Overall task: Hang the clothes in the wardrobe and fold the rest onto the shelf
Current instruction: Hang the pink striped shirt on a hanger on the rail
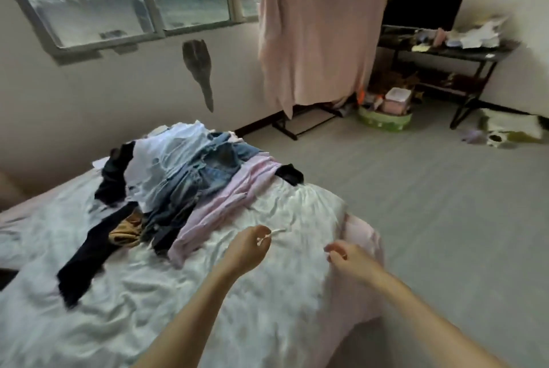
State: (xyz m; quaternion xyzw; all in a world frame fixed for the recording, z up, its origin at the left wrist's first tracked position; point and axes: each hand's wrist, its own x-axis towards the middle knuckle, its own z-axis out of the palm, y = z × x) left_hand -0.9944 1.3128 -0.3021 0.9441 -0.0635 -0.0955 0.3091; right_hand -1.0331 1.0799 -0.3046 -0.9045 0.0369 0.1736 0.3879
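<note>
White sheet [178, 293] lies under both hands; left hand [248, 247] pinches a small white thing, right hand [346, 257] curls, grip unclear. Clothes [190, 177] lie beyond, unsorted; next, pick one.

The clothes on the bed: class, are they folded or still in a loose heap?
Loose heap. The clothes lie crumpled and overlapping on the bed: jeans, pink, white and dark garments, none folded flat or stacked.
</note>
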